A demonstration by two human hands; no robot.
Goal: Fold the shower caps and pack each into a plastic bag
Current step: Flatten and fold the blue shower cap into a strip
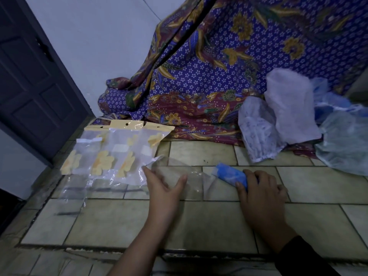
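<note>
Several printed bags, clear with yellow flowers and a yellow header strip, lie fanned at the far left on the tiled floor. Beside them our left grip lies flat, fingers straight and spread, pressing one clear plastic bag against the tiles. We cannot tell which end of the bag is its mouth. Just right of the bag sits the folded blue cap, a tight, glossy little roll. Our right grip curls round its near end. To pack it well, we judge that the left fingers should lift one film layer to open the bag. The right should keep the roll squeezed and slide it in narrow end first, so it does not spring loose. Further right, the loose caps wait in a puffy white, pale blue and greenish heap against the patterned cloth.
</note>
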